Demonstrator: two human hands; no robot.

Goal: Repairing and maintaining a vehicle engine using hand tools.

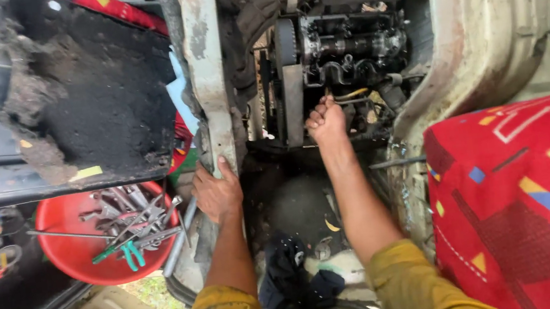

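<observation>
I look down into an open engine bay. My left hand (216, 194) rests flat on the lower end of a worn grey metal frame rail (206, 72), fingers wrapped over its edge. My right hand (326, 120) reaches forward into the engine (346, 50), its fingers closed around something thin by the hoses and yellow tube; the gripped thing is hidden by the hand. Both sleeves are mustard yellow.
A red bowl (69, 257) holding several spanners and green-handled pliers sits at the left. A dirt-caked black panel (97, 106) lies above it. A red patterned seat cushion (522, 202) fills the right. A dark rag (292, 277) lies below between my arms.
</observation>
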